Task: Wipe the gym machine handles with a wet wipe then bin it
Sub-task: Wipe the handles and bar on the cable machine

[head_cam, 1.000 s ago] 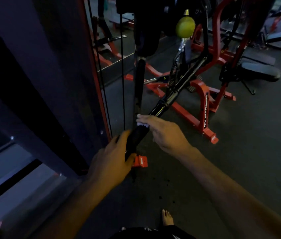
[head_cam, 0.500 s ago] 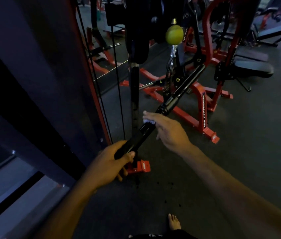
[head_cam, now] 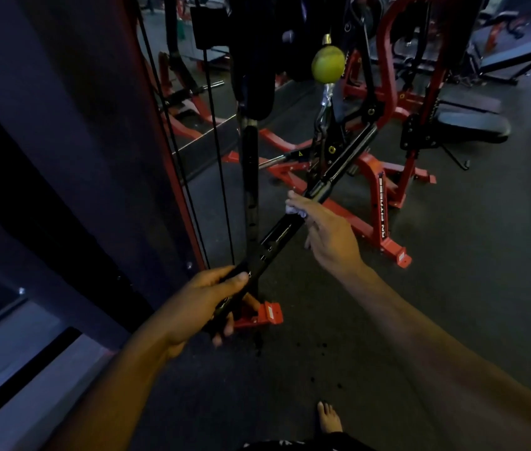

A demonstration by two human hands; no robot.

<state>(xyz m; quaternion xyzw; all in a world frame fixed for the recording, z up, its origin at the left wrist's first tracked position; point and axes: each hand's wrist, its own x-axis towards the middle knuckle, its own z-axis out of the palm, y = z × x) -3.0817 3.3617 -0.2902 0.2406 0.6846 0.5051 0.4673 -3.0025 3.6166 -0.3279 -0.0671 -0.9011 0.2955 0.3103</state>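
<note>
One long black bar handle (head_cam: 293, 232) runs on a slant from about 7 o'clock up toward 1 o'clock, and two hands are on it. The left hand (head_cam: 205, 304) has its fingers and thumb curled round the near, lower end. The right hand (head_cam: 326, 236) sits higher up the bar, fingers wrapped over a single pale wet wipe (head_cam: 296, 211) bunched against the bar; the light is dim, so how much of the wipe lies under the palm I can't quite make out. One yellow-green ball (head_cam: 328, 64) hangs above at 12 o'clock. Two thin black cables (head_cam: 215, 164) drop beside a dark upright post (head_cam: 250, 196) at 11 o'clock. A red machine frame (head_cam: 384, 203) stands at 2 o'clock, a padded bench (head_cam: 472, 125) beyond it. One bare foot (head_cam: 329, 418) shows at 6 o'clock. Open dark floor (head_cam: 469, 288) spreads from 3 to 5 o'clock; a dark panel (head_cam: 62, 141) closes off the whole 9 o'clock side
</note>
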